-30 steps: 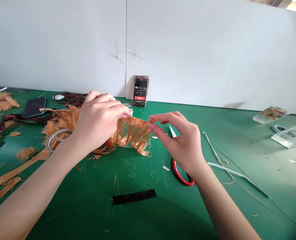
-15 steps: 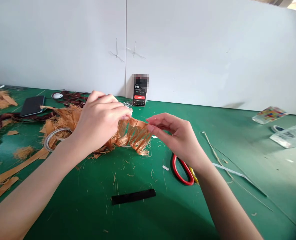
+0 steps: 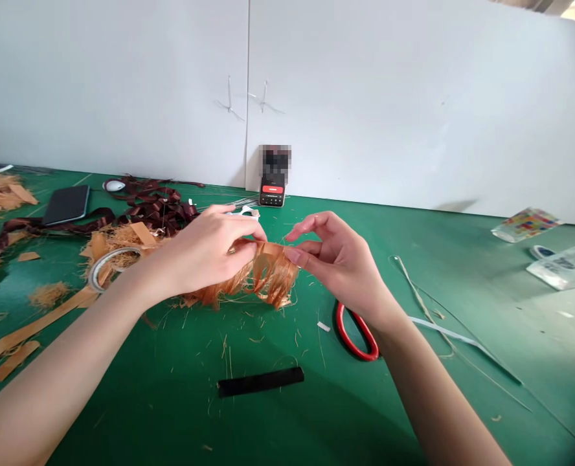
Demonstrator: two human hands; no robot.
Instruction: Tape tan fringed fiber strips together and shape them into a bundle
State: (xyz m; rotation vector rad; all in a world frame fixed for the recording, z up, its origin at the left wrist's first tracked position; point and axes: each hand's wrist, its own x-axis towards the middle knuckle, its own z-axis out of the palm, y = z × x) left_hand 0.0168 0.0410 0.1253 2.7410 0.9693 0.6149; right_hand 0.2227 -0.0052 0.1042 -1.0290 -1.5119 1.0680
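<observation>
My left hand (image 3: 210, 249) and my right hand (image 3: 336, 255) both pinch the top band of an orange frayed fringe ribbon (image 3: 268, 275), held just above the green table (image 3: 414, 401). The fringe hangs down between the hands, and its threads brush the table. The left fingers are closed over the band's left part. On the right, thumb and fingertips pinch the band's end while the other fingers curl above. Red-handled scissors (image 3: 353, 336) lie under my right wrist, partly hidden.
A black strip (image 3: 261, 381) lies in front. A tape roll (image 3: 105, 265), orange ribbon scraps (image 3: 30, 327) and dark red ribbon (image 3: 156, 204) fill the left. A phone (image 3: 272, 188) leans on the white wall; a dark tablet (image 3: 67, 204) lies far left. Plastic packets (image 3: 559, 262) sit at right.
My left hand has dropped lower and rolled forward, bunching the fringe closer to the table and uncovering the dark red ribbon behind. My right hand stays at the band's end.
</observation>
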